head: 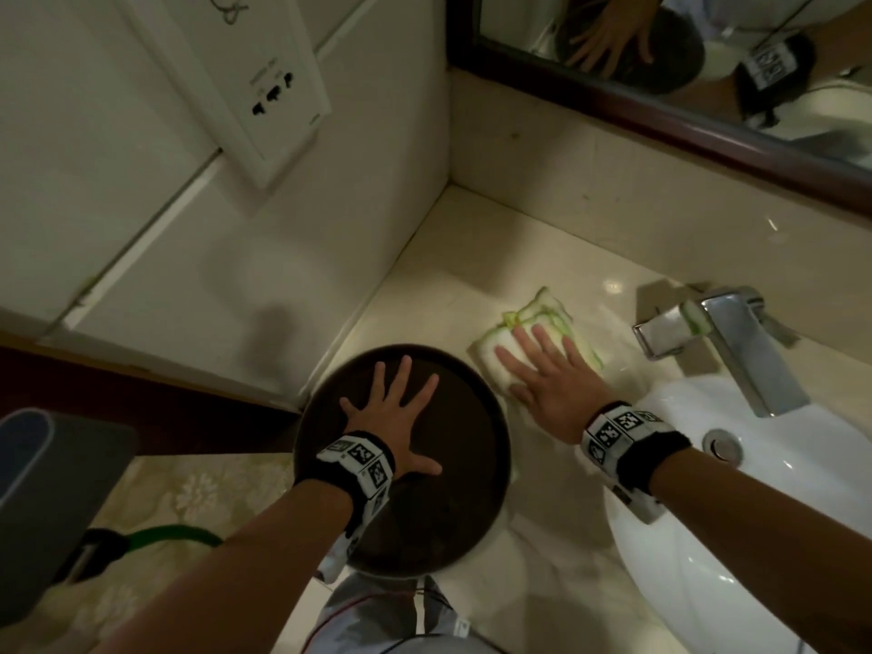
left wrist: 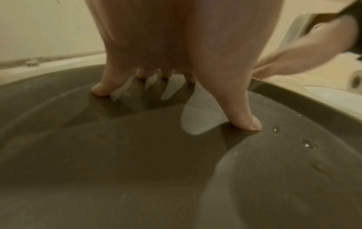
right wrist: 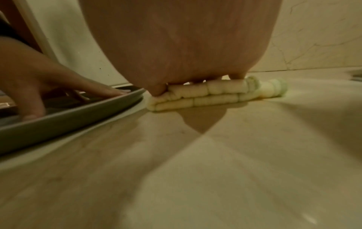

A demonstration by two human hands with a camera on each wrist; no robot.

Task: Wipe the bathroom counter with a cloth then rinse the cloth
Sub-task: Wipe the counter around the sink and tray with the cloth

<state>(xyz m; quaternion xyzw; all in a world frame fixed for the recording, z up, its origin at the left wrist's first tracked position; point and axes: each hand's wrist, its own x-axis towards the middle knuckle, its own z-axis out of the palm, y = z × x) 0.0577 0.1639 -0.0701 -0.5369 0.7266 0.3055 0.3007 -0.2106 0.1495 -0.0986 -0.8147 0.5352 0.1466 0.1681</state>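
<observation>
A folded white cloth with green edging (head: 528,332) (right wrist: 215,94) lies flat on the beige marble counter (head: 453,257) (right wrist: 195,155), between a dark tray and the tap. My right hand (head: 542,370) (right wrist: 176,46) presses on the cloth with straight, spread fingers. My left hand (head: 391,413) (left wrist: 176,46) rests flat with fingers spread inside the round dark brown tray (head: 448,512) (left wrist: 137,170); its fingertips (left wrist: 99,91) touch the tray floor. In the right wrist view the left hand (right wrist: 39,80) shows on the tray (right wrist: 68,117).
A white sink basin (head: 708,559) with a drain (head: 722,443) lies at the right, a chrome tap (head: 726,332) behind it. A dark-framed mirror (head: 660,49) runs along the back wall. A socket panel (head: 264,87) hangs on the left wall. A toilet roll (left wrist: 354,80) shows far right.
</observation>
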